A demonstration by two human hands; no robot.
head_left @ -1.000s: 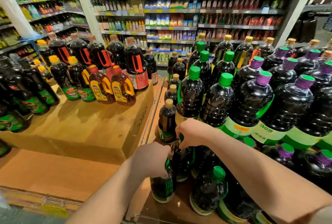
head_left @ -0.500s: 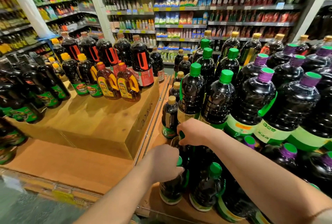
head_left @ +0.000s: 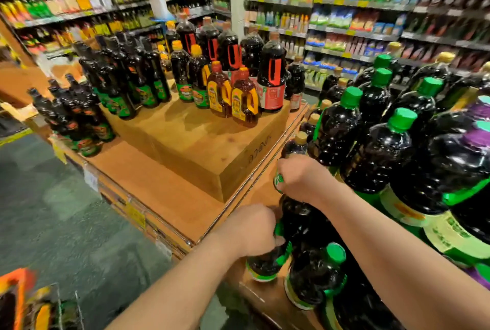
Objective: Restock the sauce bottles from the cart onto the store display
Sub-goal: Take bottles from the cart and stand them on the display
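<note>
Two dark sauce bottles with green caps and handles stand on the low wooden display shelf [head_left: 185,197] at its front right. My left hand [head_left: 252,229] grips the top of the nearer bottle [head_left: 265,263], hiding its cap. My right hand [head_left: 299,178] grips the top of the bottle behind it [head_left: 299,215]. A third green-capped bottle [head_left: 315,276] stands just to the right of them. Large bottles with green and purple caps [head_left: 379,149] fill the raised tier on the right.
A wooden box [head_left: 201,141] on the display carries red-handled and yellow-handled bottles [head_left: 244,99]. Slim dark bottles [head_left: 79,117] stand at its left. Stocked shelves line the back. A cart corner [head_left: 26,300] shows at the bottom left, with grey floor between.
The view has swung left and back, showing the floor and the cart corner. Both hands keep their grips on the two bottle tops; the left bottle sits slightly further right.
</note>
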